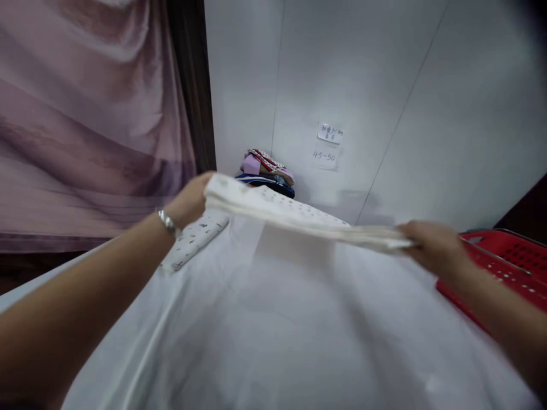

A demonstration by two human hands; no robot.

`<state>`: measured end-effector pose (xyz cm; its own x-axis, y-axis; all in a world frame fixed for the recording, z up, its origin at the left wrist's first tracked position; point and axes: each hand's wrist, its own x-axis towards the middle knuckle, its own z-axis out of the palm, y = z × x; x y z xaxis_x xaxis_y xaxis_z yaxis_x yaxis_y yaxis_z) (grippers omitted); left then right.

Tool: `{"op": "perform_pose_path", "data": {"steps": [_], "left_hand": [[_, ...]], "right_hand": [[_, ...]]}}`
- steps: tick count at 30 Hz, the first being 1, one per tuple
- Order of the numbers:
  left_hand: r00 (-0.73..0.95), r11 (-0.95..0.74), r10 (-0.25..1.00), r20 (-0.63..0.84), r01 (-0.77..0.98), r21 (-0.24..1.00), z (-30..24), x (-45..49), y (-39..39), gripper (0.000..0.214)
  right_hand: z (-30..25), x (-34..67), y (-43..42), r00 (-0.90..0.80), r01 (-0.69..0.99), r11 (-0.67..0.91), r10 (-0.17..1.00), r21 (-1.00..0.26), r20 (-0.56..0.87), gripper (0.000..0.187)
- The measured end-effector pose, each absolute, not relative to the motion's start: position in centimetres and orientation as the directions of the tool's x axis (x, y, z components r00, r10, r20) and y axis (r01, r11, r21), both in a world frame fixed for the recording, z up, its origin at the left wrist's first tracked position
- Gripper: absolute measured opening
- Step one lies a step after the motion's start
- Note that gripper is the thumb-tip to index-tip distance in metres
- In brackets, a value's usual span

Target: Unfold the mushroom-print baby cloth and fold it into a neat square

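A folded white cloth with small dark prints (pixel 277 213) is stretched level above a white-covered table (pixel 273 330). My left hand (pixel 194 199), with a silver bracelet at the wrist, grips its left end. At the other end my right hand (pixel 433 245) is closed on the cloth, somewhat blurred by motion. Below my left hand, another folded white piece with dark prints (pixel 194 245) lies on the table. The cloth casts a shadow on the sheet beneath it. Its exact kind of garment or linen cannot be made out.
A stack of folded clothes (pixel 267 173) stands at the back against the pale wall (pixel 363 68). Two paper labels (pixel 327 155) are stuck there. On the right sits a red plastic basket (pixel 508 267). A pink curtain (pixel 85 125) hangs at left.
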<state>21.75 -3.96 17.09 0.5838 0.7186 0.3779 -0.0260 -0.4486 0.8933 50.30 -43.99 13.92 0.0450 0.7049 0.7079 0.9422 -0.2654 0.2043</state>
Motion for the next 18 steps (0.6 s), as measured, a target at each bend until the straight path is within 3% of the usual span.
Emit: {"op": "perform_pose_path", "data": {"steps": [2,5,7,9,12,18], "left_hand": [[0.706,-0.381,0.676,0.212,0.089,0.92,10.2,19.6,-4.0,0.038],[0.667,-0.237,0.742,-0.067,0.355,0.904,1.6,17.2,-4.3,0.035],[0.624,-0.233,0.779,-0.057,0.373,0.898,-1.6,16.1,-4.6,0.03],[0.63,-0.205,0.774,-0.064,0.345,0.916,-2.6,15.5,-4.9,0.031],[0.673,-0.111,0.73,-0.121,0.291,0.95,-1.7,14.9,-5.2,0.033],[0.565,0.131,0.77,-0.296,0.315,0.94,-2.2,14.0,-6.2,0.027]], "right_hand": [[6.7,48.4,-43.9,0.032,0.983,-0.134,0.797,0.124,0.603,0.016],[-1.7,44.5,-44.3,0.028,0.999,-0.02,0.928,-0.025,0.371,0.02],[-4.6,42.4,-44.9,0.051,0.994,-0.022,0.963,-0.111,0.263,0.021],[-5.2,41.1,-45.9,0.092,0.985,-0.056,0.972,-0.164,0.218,0.02],[-4.4,40.5,-47.4,0.139,0.982,-0.098,0.955,-0.164,0.263,0.018],[-5.9,39.1,-48.8,0.027,0.992,0.005,0.969,-0.129,0.247,0.029]]}}
